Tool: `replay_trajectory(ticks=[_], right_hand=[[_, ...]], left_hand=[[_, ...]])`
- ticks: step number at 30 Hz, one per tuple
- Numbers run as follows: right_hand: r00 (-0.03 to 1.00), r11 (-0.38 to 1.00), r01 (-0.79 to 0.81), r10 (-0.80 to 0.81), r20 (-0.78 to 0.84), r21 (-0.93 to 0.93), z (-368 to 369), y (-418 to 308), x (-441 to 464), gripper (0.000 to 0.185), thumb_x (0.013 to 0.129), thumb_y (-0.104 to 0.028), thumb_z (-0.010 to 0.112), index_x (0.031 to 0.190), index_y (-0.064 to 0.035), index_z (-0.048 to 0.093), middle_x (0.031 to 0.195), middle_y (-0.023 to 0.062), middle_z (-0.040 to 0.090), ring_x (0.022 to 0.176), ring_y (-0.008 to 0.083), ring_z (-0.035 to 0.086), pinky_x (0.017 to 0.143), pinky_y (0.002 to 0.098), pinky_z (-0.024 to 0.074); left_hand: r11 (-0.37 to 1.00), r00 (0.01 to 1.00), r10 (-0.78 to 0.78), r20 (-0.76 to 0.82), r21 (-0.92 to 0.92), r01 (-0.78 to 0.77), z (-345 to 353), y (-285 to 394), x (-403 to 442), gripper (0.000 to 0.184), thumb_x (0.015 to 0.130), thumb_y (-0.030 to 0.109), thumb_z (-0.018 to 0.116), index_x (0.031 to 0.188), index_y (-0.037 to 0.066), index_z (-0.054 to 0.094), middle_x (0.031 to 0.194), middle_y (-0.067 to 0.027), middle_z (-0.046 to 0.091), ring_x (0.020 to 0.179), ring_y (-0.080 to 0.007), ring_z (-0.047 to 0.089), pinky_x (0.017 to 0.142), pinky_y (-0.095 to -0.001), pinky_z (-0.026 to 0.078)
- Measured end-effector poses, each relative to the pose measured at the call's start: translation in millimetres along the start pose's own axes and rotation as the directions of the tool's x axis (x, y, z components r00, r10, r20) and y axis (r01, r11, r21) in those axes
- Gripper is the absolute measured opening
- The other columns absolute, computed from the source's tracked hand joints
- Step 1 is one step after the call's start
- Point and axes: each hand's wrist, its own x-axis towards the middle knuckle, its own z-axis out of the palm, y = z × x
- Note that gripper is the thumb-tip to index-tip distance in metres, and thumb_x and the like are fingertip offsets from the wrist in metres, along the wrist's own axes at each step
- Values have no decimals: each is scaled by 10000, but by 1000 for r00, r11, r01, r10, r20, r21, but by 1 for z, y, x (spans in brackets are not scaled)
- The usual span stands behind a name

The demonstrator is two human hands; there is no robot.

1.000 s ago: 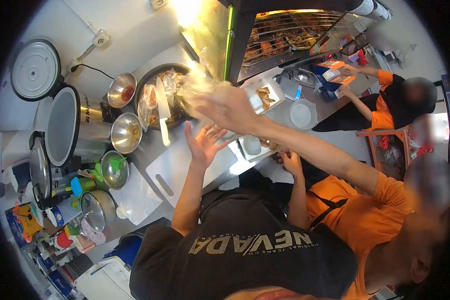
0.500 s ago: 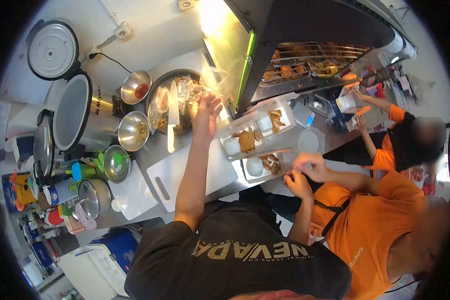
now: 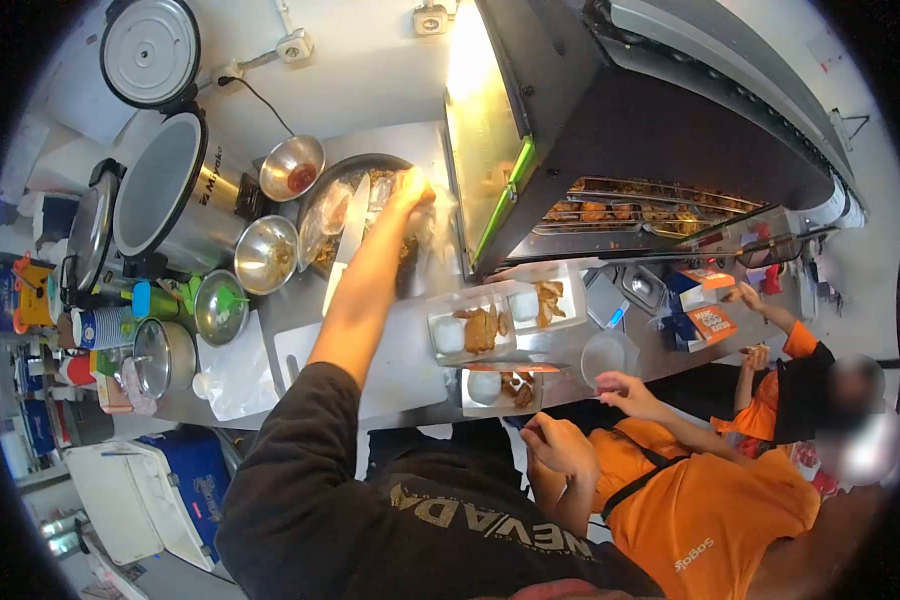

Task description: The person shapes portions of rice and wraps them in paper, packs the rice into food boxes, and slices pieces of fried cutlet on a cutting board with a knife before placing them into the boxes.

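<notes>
My left hand (image 3: pixel 412 192) reaches over a dark round pan (image 3: pixel 315 262) with its fingers closed on a clear plastic bag (image 3: pixel 436 222) at the pan's right side. A large knife (image 3: pixel 354 225) with a pale handle rests across the pan's left part, its handle just left of my forearm. More clear plastic (image 3: pixel 325 215) with food lies in the pan. A white cutting board (image 3: pixel 395 375) is below the pan, partly under my arm. My right hand cannot be seen.
Open boxes of rice and fried chicken (image 3: pixel 485 328) stand along the counter. Steel bowls (image 3: pixel 266 255) and a big rice cooker (image 3: pixel 160 190) are left; a heated cabinet (image 3: pixel 690 130) is upper right. Close on my right, a co-worker in orange (image 3: pixel 710 490) has both hands near the boxes.
My left hand has gone from loosely spread fingers to closed on the plastic. The view has shifted and tilted. The near co-worker's hands have moved apart.
</notes>
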Motion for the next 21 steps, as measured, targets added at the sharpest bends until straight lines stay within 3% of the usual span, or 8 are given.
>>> replay_trajectory(ticks=[2,5,8,13,16,17,20,21], right_hand=[[963,954,242,-258,76,177,-35,-42,-1,226,938,-192,656,1050,4,662,906,218,711,905,395,697,796,461,533],[798,822,568,-540,-268,38,-49,-125,20,161,889,-58,650,1039,1,651,946,187,682,914,383,675,812,429,531],[465,770,563,-595,-655,-301,-50,-197,76,217,827,38,640,1042,19,651,987,173,669,955,377,656,867,416,521],[298,615,774,-564,-770,-151,-30,-230,128,129,838,56,623,942,42,697,953,151,720,810,365,683,762,410,550],[404,542,836,-500,-766,88,-8,-240,137,163,865,56,581,974,57,702,906,134,721,802,289,694,724,352,559],[504,420,843,-404,-763,335,4,-247,137,186,949,-14,542,989,42,715,894,92,724,812,240,688,723,327,552],[729,-197,649,-118,-675,735,30,-256,158,304,1041,-172,476,1008,22,708,934,71,717,883,235,692,800,350,558],[769,-470,454,-222,-599,757,31,-277,138,436,1085,-368,427,1086,2,657,1059,118,701,986,239,674,890,392,547]], left_hand=[[987,993,109,-52,128,-101,-25,1,-34,213,834,193,693,993,77,774,1148,-205,708,1086,-278,676,915,-438,544],[870,805,446,-391,-24,-493,-63,7,-134,172,854,79,637,950,37,774,968,-203,685,849,-356,658,816,-460,540],[776,769,501,-396,-187,-602,-101,21,-216,215,842,28,653,1018,48,775,910,-160,641,861,-331,641,763,-451,526],[648,638,587,-498,-183,-739,-162,-4,-286,341,814,-35,642,1134,42,732,941,-145,589,859,-306,618,750,-418,516],[536,524,698,-488,-129,-834,-180,-15,-308,399,795,-37,641,1187,20,695,960,-134,589,927,-311,600,806,-408,506],[524,510,740,-439,-99,-846,-186,-18,-316,426,796,-25,644,1220,16,668,1030,-141,594,1014,-322,582,867,-406,496],[443,358,801,-480,73,-894,-202,-24,-336,456,790,-18,657,1244,20,653,1124,-168,581,1051,-337,572,882,-405,500],[386,288,783,-551,68,-920,-202,-27,-345,440,774,-6,693,1211,17,649,1181,-187,562,1086,-346,562,913,-423,495]])
